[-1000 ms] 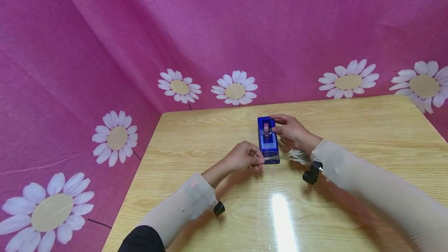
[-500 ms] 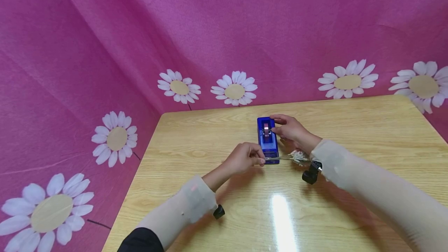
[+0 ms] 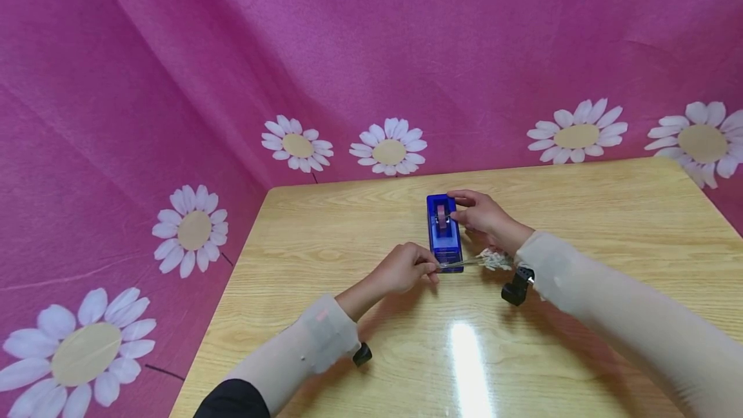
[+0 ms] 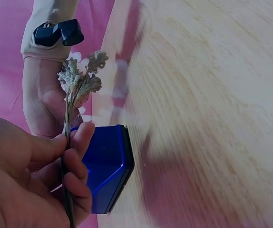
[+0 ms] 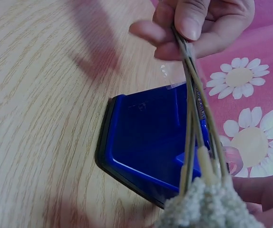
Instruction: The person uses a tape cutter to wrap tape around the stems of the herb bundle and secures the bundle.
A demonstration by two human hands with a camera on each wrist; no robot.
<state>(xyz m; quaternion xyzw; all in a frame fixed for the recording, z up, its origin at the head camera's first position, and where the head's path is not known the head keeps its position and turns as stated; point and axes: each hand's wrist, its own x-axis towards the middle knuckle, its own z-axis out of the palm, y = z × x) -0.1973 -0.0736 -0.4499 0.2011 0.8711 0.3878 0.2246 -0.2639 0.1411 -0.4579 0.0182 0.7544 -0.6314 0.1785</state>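
In the head view my left hand (image 3: 409, 268) pinches a small bunch of dried flowers (image 3: 495, 259) by its stems, in front of the near end of a blue tape dispenser (image 3: 445, 242). Their pale heads point right, towards my right wrist. Clear tape (image 5: 189, 50) shows on the stems by the left fingertips in the right wrist view. My right hand (image 3: 483, 214) grips the dispenser's far right side, thumb beside the pinkish tape roll (image 3: 442, 217). The left wrist view shows the stems (image 4: 67, 118) running between thumb and curled fingers.
The dispenser stands on a light wooden table (image 3: 325, 231), with a bright glare streak near the front. Behind and left hangs a pink curtain (image 3: 371, 50) printed with white daisies. A black wrist camera (image 3: 518, 286) hangs under the right sleeve, close to the flower heads.
My left hand has sunk slightly towards the near side, and the stems' slant has shifted with it. The right hand and the dispenser stay nearly in place.
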